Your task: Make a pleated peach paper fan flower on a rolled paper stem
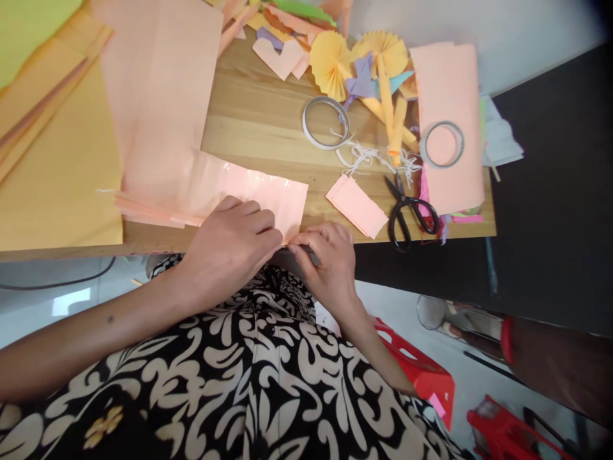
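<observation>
A peach-pink paper strip [253, 191] lies along the table's front edge, with shiny marks like tape along its far edge. My left hand [234, 239] rests on it with curled fingers, its fingertips gripping the near edge. Beside it, my right hand [328, 255] pinches the strip's near right corner between thumb and forefinger. The two hands almost touch there; the exact fold under the fingertips is hidden. A small stack of pink paper rectangles [357, 206] lies just right of my right hand, and black-handled scissors [406, 203] lie farther right, blades partly apart.
Large pink [158, 83] and orange paper sheets [62, 191] cover the left of the wooden table. Two tape rolls, one at mid-table [305, 128] and one on folded pink paper [445, 188], sit near white string scraps [364, 155]. Yellow paper fans [330, 61] lie behind. Red stools [438, 377] stand below.
</observation>
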`<state>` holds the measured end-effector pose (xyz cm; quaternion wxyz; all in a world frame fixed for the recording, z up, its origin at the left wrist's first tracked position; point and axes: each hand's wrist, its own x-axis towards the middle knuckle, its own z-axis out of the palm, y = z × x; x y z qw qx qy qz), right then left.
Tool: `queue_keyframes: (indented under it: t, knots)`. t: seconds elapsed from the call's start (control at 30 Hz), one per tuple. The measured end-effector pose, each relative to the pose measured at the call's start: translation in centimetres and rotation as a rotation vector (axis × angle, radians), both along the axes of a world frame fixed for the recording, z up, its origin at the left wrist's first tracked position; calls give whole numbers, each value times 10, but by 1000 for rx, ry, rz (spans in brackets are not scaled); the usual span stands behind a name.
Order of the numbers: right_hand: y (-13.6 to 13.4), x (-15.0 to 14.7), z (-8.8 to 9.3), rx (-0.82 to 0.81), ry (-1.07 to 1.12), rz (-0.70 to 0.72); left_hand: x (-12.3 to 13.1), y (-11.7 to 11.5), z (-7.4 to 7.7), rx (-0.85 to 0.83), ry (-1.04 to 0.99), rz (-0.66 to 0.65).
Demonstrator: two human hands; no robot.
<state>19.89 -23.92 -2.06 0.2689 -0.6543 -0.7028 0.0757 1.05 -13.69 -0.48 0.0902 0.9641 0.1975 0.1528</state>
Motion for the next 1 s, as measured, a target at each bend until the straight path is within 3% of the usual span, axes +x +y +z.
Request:
queue_keyframes:
  t: [0.33, 0.87, 1.0]
  knots:
    - [-3, -15, -2, 43, 60, -155, 0, 0, -1, -8, 31, 7]
    - [-2, -19, -7, 62, 75, -235, 7, -1, 0, 17, 2, 73]
    - [-7, -13, -8, 136, 131, -248, 8, -1, 2, 17, 17, 68]
